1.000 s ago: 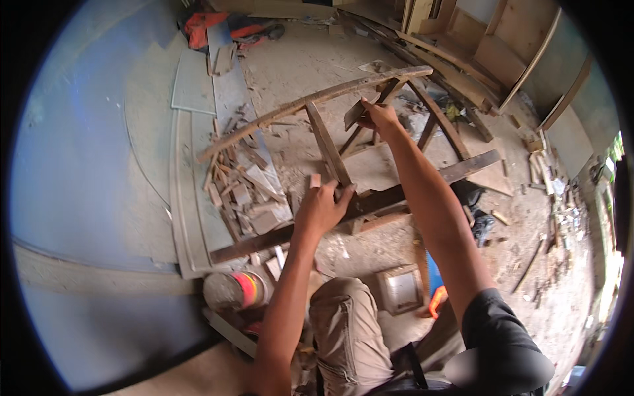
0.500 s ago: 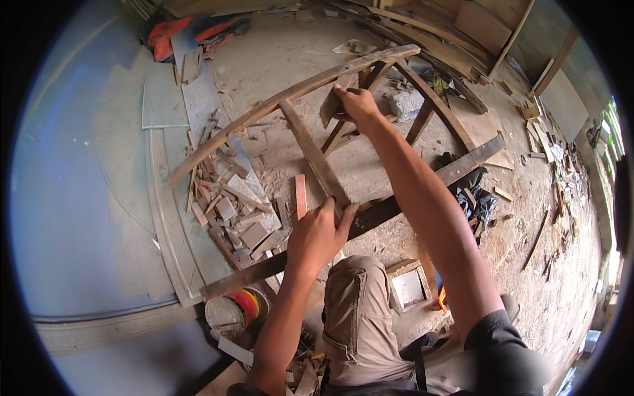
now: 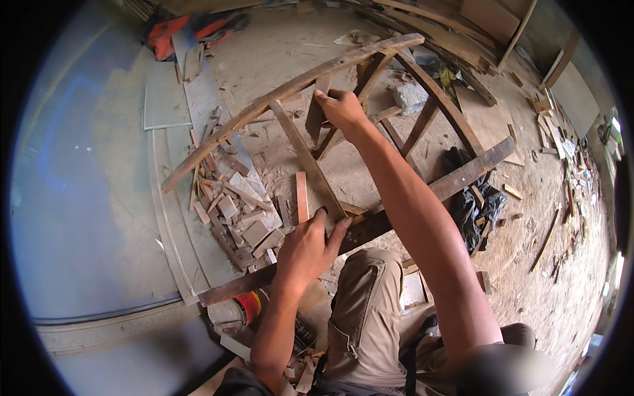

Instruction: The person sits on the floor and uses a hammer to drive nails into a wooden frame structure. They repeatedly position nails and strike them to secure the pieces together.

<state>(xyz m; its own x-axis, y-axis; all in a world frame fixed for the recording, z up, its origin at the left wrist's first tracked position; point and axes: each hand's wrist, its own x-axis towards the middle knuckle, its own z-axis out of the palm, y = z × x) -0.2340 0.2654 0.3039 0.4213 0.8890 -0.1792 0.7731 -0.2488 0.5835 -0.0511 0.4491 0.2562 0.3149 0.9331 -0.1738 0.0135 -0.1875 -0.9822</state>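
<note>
Lengthwise, the wooden frame slants away rightward, left fingers clasping its near rail, right fingers a block.

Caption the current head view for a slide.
Bare left hand rests on an open-barred brown wooden frame; bare right hand holds a short flat brown wooden piece.

Woodwork w/shop — timber frame, offcuts on dusty flr — boards at back
</note>
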